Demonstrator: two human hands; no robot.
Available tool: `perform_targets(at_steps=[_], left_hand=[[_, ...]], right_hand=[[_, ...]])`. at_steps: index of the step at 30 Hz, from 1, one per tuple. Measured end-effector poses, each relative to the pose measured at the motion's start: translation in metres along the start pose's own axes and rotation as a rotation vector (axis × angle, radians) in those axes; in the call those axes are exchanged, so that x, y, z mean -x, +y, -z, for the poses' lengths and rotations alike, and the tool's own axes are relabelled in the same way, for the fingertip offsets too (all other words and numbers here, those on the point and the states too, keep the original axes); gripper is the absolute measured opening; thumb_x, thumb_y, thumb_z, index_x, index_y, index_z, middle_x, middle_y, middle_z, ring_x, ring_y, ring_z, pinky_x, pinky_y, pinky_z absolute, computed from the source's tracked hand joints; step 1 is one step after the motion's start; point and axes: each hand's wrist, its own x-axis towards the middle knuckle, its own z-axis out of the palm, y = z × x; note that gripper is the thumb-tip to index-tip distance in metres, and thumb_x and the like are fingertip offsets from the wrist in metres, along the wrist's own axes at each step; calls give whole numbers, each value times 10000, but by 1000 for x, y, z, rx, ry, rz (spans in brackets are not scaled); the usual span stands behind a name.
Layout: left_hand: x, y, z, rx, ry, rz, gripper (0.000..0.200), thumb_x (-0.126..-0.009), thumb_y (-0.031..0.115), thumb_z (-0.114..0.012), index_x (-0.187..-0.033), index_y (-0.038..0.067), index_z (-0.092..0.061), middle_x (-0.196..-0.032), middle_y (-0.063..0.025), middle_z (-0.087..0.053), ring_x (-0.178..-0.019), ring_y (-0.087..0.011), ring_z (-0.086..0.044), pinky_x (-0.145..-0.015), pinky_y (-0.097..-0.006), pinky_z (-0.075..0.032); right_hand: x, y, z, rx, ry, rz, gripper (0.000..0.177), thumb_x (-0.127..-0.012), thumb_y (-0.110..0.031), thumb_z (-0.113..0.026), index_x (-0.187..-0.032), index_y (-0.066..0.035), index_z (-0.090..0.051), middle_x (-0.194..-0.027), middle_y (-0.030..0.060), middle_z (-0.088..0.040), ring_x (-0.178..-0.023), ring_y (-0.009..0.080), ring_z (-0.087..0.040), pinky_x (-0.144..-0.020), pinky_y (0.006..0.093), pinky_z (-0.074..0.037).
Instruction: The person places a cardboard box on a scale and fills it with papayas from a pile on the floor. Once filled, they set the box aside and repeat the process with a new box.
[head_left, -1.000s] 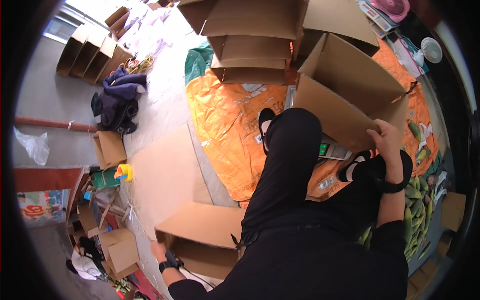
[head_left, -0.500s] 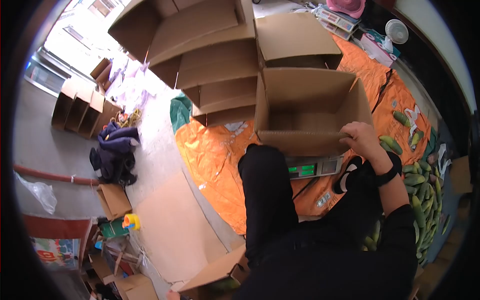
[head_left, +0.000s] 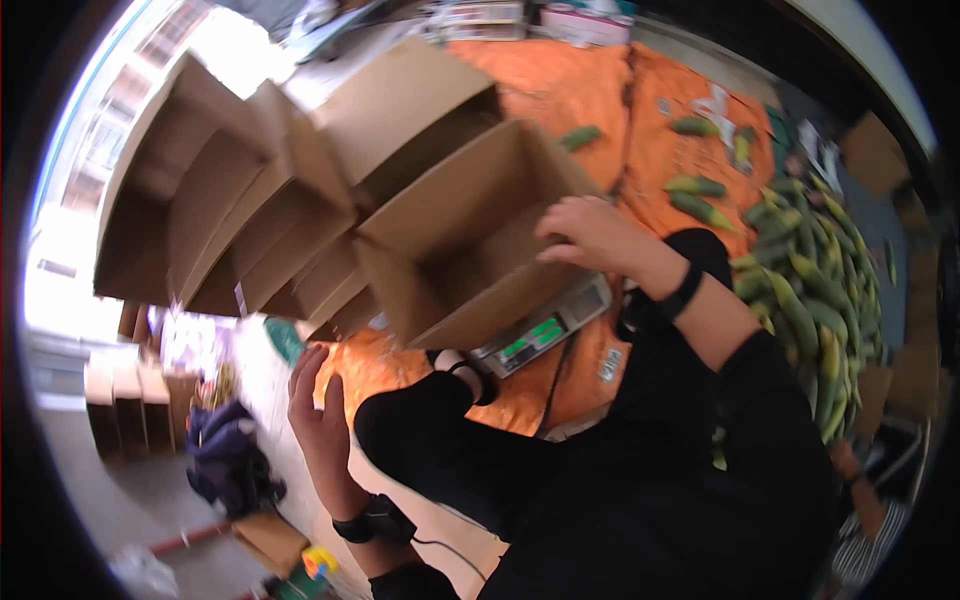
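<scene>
An open brown cardboard box (head_left: 455, 250) sits on a grey scale (head_left: 545, 330) with a green display, on the orange tarp (head_left: 560, 85). My right hand (head_left: 590, 235), a black band on its wrist, grips the box's near right rim. My left hand (head_left: 320, 420) is raised in the air to the lower left of the box, fingers apart, holding nothing; a black watch is on that wrist. My black-clad legs fill the lower middle.
Several empty cardboard boxes (head_left: 240, 210) stand stacked behind and to the left of the scale. A heap of green corn cobs (head_left: 810, 290) lies at the right, with loose cobs (head_left: 695, 185) on the tarp. Dark clothing (head_left: 225, 460) lies on the floor at lower left.
The view has swung right. My left hand let go of the box behind me and rose into view, open. My right hand has stayed on the box, which now rests on the scale.
</scene>
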Motion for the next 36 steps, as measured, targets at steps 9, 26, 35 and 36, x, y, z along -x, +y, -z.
perform_targets(at_steps=[9,26,35,36], left_hand=[[-52,47,-122,-97,-287,-306,262,-851,75,-601,-1106,17,-614,-1098,-139,-631,-1062,-279,-580,-933,-347,-427],[-69,43,-150,256,-336,49,229,-913,62,-564,-1120,-18,-620,-965,-70,-665,-902,-118,-613,-822,-236,-477],[-79,44,-168,188,-334,46,225,-923,71,-562,-1126,-6,-624,-949,-69,-665,-877,-108,-614,-799,-226,-488],[-79,45,-169,199,-318,56,225,-917,78,-576,-1123,2,-630,-936,-64,-671,-864,-102,-612,-785,-220,-479]], right_hand=[[26,7,50,-288,427,-222,179,-809,-241,-661,-859,-69,-660,-843,70,-641,-828,255,-603,-712,351,-471],[381,137,-79,-149,67,-1307,182,-767,-206,-571,-750,-43,-652,-776,151,-647,-742,335,-614,-686,420,-490],[435,32,-164,-302,-585,-1481,563,-641,-424,-766,-1031,-43,-625,-1073,153,-623,-1051,321,-587,-864,409,-491],[438,24,-165,-275,-655,-1500,696,-612,-458,-797,-1132,-47,-582,-1152,162,-592,-1096,323,-569,-899,417,-480]])
